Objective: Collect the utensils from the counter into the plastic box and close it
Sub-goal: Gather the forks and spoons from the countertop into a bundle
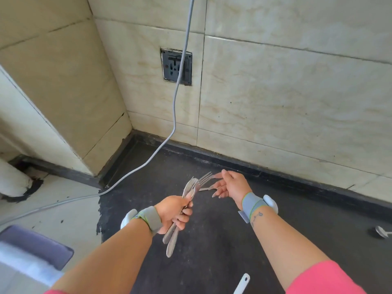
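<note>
A bundle of utensils (186, 206) is clasped in the left hand (172, 214), the fingers curled tightly around the middle of the handles; the fork tines and blade tips fan out above the fist, and the handle ends hang below it toward the dark counter (212, 240). Just beyond the tips of that bundle, a single fork (206, 179) is pinched between the thumb and fingers of the right hand (230, 185), its tines pointing toward the bundle and nearly meeting it; the remaining fingers are spread loosely, and a second thin metal piece is seen beneath them, though whether it is gripped or only lying there cannot be told. Grey wristbands with white sensor pods are worn on both wrists. Well to the right of the right hand, at the picture's edge, a metal spoon (382, 231) is left on the counter, and below both hands a white utensil handle (241, 284) is seen at the bottom edge. Left of the clasping hand and lower, a blurred plastic box (27, 264) with a dark lid is found on the pale surface. A grey cable (175, 115) is trailed down the tiled wall past a black socket (177, 67) and across the counter behind the left hand, clear of both grips.
</note>
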`<state>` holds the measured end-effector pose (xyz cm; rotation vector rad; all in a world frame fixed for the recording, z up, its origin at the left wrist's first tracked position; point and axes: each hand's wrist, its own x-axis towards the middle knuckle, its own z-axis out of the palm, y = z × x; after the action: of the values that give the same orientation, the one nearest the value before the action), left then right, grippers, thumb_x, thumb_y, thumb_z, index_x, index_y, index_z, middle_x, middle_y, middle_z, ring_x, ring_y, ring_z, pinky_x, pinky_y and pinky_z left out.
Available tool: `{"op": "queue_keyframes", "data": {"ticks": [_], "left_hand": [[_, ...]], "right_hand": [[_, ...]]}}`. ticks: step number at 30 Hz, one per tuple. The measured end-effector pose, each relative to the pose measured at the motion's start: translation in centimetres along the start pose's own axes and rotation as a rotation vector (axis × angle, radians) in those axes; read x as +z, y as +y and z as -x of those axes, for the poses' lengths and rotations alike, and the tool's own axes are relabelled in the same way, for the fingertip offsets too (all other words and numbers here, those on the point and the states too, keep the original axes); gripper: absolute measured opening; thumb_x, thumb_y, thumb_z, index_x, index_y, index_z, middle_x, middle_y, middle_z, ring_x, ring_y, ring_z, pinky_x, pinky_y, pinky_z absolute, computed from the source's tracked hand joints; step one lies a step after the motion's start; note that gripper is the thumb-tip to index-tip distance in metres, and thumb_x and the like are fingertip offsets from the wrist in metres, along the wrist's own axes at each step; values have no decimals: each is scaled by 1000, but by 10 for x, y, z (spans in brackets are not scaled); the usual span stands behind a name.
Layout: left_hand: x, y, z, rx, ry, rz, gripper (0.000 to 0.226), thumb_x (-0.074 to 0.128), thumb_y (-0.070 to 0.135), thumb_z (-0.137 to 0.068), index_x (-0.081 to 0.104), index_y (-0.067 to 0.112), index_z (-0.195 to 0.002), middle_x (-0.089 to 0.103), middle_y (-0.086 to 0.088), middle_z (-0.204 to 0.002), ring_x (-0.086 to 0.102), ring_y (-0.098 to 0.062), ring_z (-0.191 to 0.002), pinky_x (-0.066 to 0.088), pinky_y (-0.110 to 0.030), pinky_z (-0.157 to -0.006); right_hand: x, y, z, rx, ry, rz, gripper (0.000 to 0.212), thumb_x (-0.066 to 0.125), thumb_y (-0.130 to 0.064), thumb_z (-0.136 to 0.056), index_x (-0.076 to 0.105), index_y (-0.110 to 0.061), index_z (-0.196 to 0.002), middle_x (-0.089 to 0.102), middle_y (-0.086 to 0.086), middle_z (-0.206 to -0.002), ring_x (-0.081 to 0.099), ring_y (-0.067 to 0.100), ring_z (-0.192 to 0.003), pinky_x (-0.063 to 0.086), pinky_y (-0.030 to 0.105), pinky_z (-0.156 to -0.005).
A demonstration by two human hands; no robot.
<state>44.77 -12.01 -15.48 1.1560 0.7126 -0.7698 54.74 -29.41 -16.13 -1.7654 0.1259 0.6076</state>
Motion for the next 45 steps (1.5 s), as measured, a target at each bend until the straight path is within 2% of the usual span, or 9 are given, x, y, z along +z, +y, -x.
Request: {"op": "queue_keyframes", "data": {"ticks": [3, 7, 11, 20, 27, 31, 33, 37, 45], "left_hand": [[-9, 2, -9, 33, 103, 38, 48, 41, 53, -93, 39, 21, -58, 31, 6, -47, 20, -10, -38, 10, -20, -45], [-20, 4, -20, 41, 201, 33, 46, 51, 48, -91, 32, 19, -60, 36, 2, -48, 19, -11, -37, 13, -19, -42], [-27, 5, -26, 31, 229, 20, 40, 48, 40, -94, 34, 17, -65, 41, -1, -51, 17, -11, -37, 16, -19, -41], [-38, 6, -27, 16, 213, 113, 38, 46, 40, -96, 50, 13, -70, 48, -1, -52, 22, -6, -29, 19, -14, -34], [-41, 16, -4, 93, 327, 34, 40, 43, 33, -99, 66, 3, -83, 75, -14, -76, 38, -8, -36, 26, -14, -32], [-30, 8, 18, 199, 368, -68, 41, 43, 30, -99, 65, 3, -76, 74, -10, -62, 53, -8, -34, 30, -11, -30], [-20, 6, 27, 188, 342, -112, 43, 43, 30, -99, 65, 4, -73, 74, -7, -59, 63, -10, -41, 46, -14, -37], [11, -6, 44, 185, 240, -257, 41, 47, 33, -98, 70, 0, -88, 76, -18, -97, 72, -28, -95, 60, -37, -81], [52, -40, 66, 145, -38, -163, 42, 46, 27, -98, 60, -10, -112, 72, -25, -106, 73, -36, -91, 61, -41, -76]], "right_hand": [[-9, 26, -38, 92, 135, 348, 17, 49, -24, -93, 61, -14, -101, 66, 11, -103, 68, 27, -79, 60, 34, -66], [-14, 50, -67, 110, 98, 991, 44, 62, -33, -85, 51, -18, -124, 47, 12, -128, 49, 32, -119, 48, 38, -93], [-3, 57, -84, 12, 38, 1298, 58, 67, -39, -81, 41, -16, -128, 40, 10, -131, 41, 30, -122, 47, 39, -90], [-3, 52, -94, -245, -76, 1683, 35, 39, -7, -90, 49, -10, -123, 49, 12, -124, 51, 31, -111, 44, 37, -81], [-20, 18, -48, -304, -116, 1325, 32, 43, -6, -89, 46, -17, -120, 49, 5, -98, 47, 28, -73, 41, 36, -64], [-34, 9, -3, -324, -112, 978, 22, 46, -7, -90, 60, -21, -99, 49, 2, -88, 49, 21, -65, 47, 34, -67], [-36, 0, 13, -338, -122, 811, 22, 46, -8, -93, 61, -22, -84, 58, 3, -86, 53, 12, -64, 42, 28, -66], [-35, -12, 50, -361, -91, 670, 32, 59, -13, -89, 54, -31, -63, 63, -2, -74, 55, -10, -45, 40, 18, -58], [-21, 8, 94, -243, -39, 569, 22, 64, -23, -88, 59, -17, -67, 55, -6, -36, 54, 7, -29, 38, 15, -38]]}}
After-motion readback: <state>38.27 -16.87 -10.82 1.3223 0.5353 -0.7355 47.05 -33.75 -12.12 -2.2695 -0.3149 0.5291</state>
